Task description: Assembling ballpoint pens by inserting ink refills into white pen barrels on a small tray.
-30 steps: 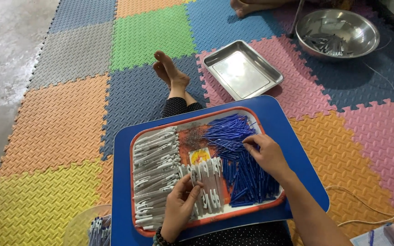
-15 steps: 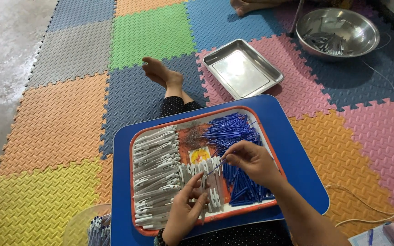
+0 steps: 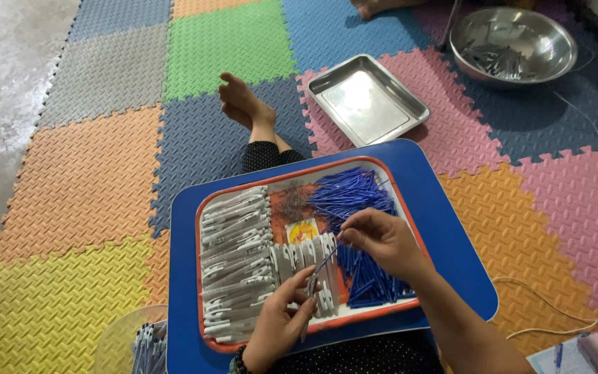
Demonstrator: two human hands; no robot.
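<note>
- The right hand (image 3: 382, 239) pinches one thin blue stick (image 3: 328, 262) between thumb and fingertips; the stick slants down toward the left hand.
- The left hand (image 3: 282, 322) is curled around a flat white plastic piece (image 3: 311, 285), holding it upright just below the lower tip of the stick.
- Both hands work over a shallow tray (image 3: 375, 313) with an orange rim, which lies on a smooth blue board (image 3: 451, 228) with rounded corners.
- Under and beyond the right hand, a loose heap of blue sticks (image 3: 354, 197) fills that side of the tray; they are slim, straight and glossy.
- To the outer side of the left hand, white plastic pieces (image 3: 233, 253) lie stacked in rows, long and flat, with a shorter row between the two hands.
- Well beyond the hands, an empty rectangular metal pan (image 3: 368, 100) sits on the floor, shiny with rounded corners.
- Farther off on the right-hand side, a round steel bowl (image 3: 513, 41) holds a small pile of dark thin pieces.
- Near the left wrist, a clear plastic tub (image 3: 129, 339) holds more pieces, only partly in view.
- The floor is covered in foam mats (image 3: 84, 180), interlocking squares with a ribbed surface in many colours.
</note>
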